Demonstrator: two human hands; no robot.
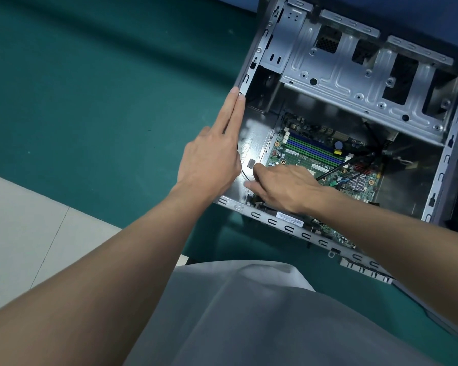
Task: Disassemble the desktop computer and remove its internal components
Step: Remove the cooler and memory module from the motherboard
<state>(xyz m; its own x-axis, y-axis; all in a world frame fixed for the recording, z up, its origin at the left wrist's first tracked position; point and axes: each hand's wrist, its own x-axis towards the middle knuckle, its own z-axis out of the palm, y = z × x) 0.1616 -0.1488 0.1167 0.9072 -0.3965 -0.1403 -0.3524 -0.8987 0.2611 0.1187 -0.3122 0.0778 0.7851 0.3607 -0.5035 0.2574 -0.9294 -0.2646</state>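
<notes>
- The right hand (283, 186) is reaching into the open sheet-metal computer case (445, 159), over the green motherboard (315, 157); whether it is gripping anything cannot be told.
- The left hand (212, 157) is resting flat, fingers straight, along the case's left rim.
- The case is lying on the teal counter (103, 88).

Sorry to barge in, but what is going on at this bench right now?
A person is taking apart a computer case on a green mat. The left hand lies flat, fingers straight, against the case's left rim. The right hand reaches inside over the motherboard's near corner; whether it has a grip on anything is hidden. The motherboard sits in the case, with black cables over it.
</notes>
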